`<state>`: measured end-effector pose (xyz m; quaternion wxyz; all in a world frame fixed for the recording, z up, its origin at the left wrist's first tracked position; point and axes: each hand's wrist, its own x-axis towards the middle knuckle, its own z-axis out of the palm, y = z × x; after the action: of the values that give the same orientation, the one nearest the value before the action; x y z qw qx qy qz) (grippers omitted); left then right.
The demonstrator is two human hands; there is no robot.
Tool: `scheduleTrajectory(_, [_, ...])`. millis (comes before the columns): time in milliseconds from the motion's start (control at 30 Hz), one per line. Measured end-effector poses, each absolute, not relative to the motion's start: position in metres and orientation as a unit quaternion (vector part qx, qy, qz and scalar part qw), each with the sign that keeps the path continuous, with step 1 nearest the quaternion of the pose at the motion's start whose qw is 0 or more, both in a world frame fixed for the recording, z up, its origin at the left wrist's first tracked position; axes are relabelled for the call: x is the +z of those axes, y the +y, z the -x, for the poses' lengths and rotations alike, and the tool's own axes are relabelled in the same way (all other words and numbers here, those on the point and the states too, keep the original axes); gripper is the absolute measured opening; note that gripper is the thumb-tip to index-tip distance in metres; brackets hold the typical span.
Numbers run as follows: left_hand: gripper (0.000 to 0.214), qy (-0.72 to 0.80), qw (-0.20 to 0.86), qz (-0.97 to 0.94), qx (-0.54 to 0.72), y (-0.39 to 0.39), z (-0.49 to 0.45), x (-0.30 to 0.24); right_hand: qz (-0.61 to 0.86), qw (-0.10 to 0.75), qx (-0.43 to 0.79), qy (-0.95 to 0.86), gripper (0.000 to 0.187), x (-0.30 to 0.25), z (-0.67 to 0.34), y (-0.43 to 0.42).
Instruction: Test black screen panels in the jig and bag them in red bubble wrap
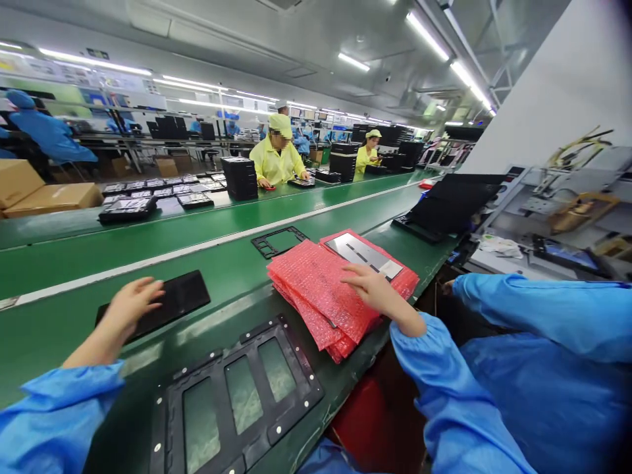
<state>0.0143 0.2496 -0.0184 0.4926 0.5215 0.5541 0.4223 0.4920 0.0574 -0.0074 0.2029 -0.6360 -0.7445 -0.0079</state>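
Note:
My left hand [132, 304] is over the near end of a flat black screen panel [185, 293] lying on the green bench. Its fingers are loosely stretched, with nothing visible in them; whether it touches the panel I cannot tell. At the pile of red bubble-wrap bags [316, 283], my right hand [369, 288] has its fingers extended above the top bags. A silver-backed panel with a dark stripe [363, 255] lies on the bags just beyond that hand. Between my arms is a black frame fixture [222, 365] with several rectangular windows and small round metal dots.
A thin black frame [279, 242] lies behind the bags. A dark stack [442, 207] stands farther right along the bench. Close on my right sits a person in blue sleeves [538, 316]. Across the belt [237, 224], a person in yellow [279, 158] works beside black trays [239, 179].

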Motion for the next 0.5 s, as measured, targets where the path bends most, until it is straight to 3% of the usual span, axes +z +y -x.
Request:
scheduleTrajectory(67, [0.034, 0.514, 0.583, -0.509, 0.369, 0.231, -0.059, -0.029, 0.668, 0.158, -0.016, -0.727, 0.033, -0.011, -0.497, 0.077])
scheduleTrajectory(200, [0.039, 0.402, 0.729, -0.494, 0.250, 0.185, -0.148, -0.048, 0.728, 0.073, 0.004, -0.681, 0.077, -0.019, -0.490, 0.090])
scheduleTrajectory(500, [0.032, 0.254, 0.851, -0.360, 0.287, 0.149, -0.236, -0.069, 0.778, 0.075, -0.033, -0.623, 0.077, -0.023, -0.463, 0.080])
